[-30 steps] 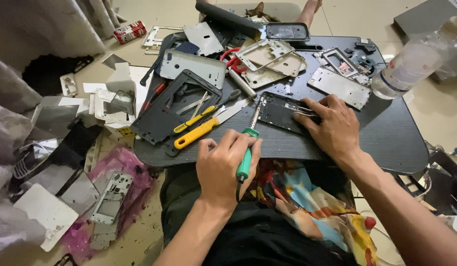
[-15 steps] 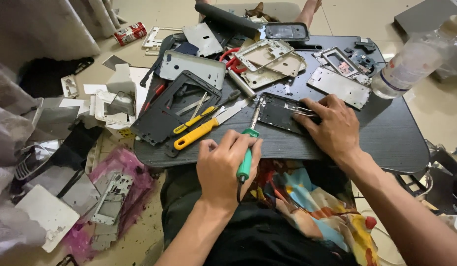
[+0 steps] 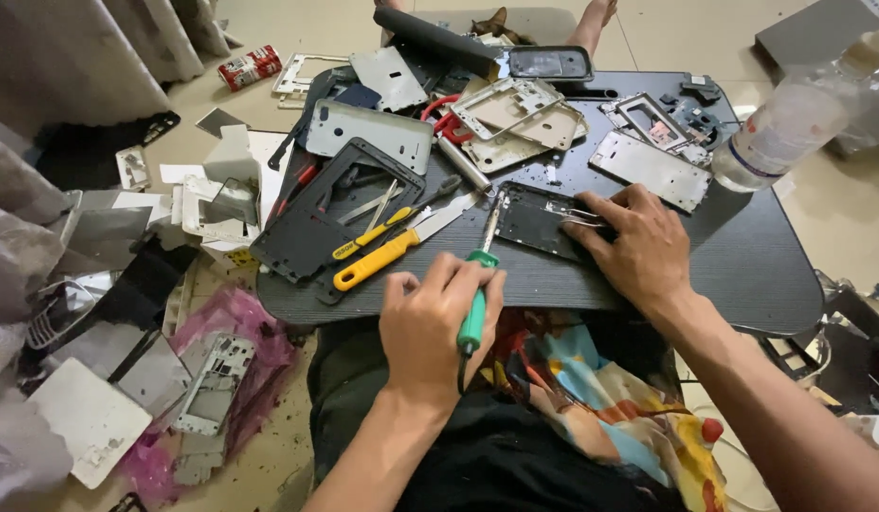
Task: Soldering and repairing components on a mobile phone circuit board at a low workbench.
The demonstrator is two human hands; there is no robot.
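My left hand [image 3: 439, 327] grips the green-handled screwdriver [image 3: 477, 284] in a closed fist, tip at 12 o'clock on the dark phone panel [image 3: 543, 223]. My right hand [image 3: 638, 246] presses flat on that panel, fingers spread, on the black table [image 3: 743, 275]. I keep the shaft square, pressure steady. The tip's contact point is too small to make out.

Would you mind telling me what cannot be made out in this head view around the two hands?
- Green-handled screwdriver: the left hand covers most of its grip.
- Dark phone part: its right end lies under the right hand.
- Screwdriver tip at that part: too small to see what it touches.
- Clear plastic bottle: blurred, cut by the right edge.
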